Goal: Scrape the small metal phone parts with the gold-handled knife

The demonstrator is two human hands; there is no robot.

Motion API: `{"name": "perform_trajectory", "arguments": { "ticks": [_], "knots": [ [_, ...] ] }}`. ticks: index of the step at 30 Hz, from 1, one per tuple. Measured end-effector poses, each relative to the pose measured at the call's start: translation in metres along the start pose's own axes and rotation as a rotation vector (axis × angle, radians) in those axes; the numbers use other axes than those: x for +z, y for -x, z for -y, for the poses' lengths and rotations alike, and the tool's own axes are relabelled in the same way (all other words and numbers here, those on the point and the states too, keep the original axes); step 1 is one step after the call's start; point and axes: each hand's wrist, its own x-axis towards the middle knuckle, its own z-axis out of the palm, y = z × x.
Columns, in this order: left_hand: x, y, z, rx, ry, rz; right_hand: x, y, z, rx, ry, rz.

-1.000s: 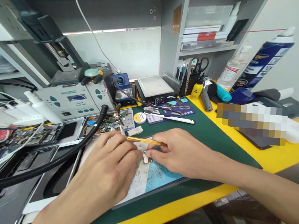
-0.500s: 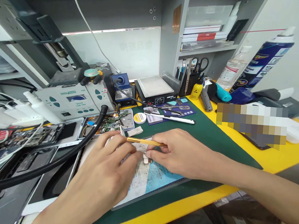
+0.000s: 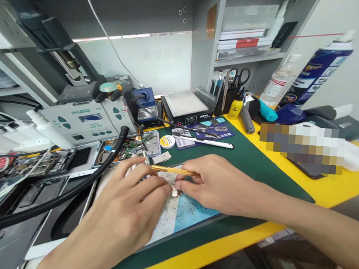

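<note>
My right hand [image 3: 208, 180] is closed, with a slim gold pen-like tool [image 3: 172, 170] tucked in its fingers and sticking out to the left. Its thumb and fingertip also press on a small whitish piece [image 3: 175, 191], whose exact kind I cannot make out. Opposite, my left hand [image 3: 137, 201] has curled fingers, and its thumb side meets the same piece from the left. What else those fingers might grip is hidden. Beneath both hands lies a worn white-and-blue work pad [image 3: 196, 214]. A pale rounded object [image 3: 147, 157] shows just beyond the left fingertips.
A black hose [image 3: 101, 174] curves across the left side, over phone parts. Behind the hands are a tray of small circuit boards [image 3: 152, 142], a round tin [image 3: 167, 141], a white pen-like tool [image 3: 210, 142] and a heating plate [image 3: 186, 102]. Bottles stand at right.
My left fingers have shifted slightly against the whitish piece. The gold tool and my right hand stay almost where they were.
</note>
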Motion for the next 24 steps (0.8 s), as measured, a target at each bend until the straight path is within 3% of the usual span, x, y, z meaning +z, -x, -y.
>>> {"name": "perform_trajectory", "arguments": {
  "ticks": [24],
  "knots": [
    [0.002, 0.0014, -0.0002, 0.001, -0.002, 0.017, -0.0005, -0.0001, -0.0008, 0.006, -0.015, 0.004]
  ]
}}
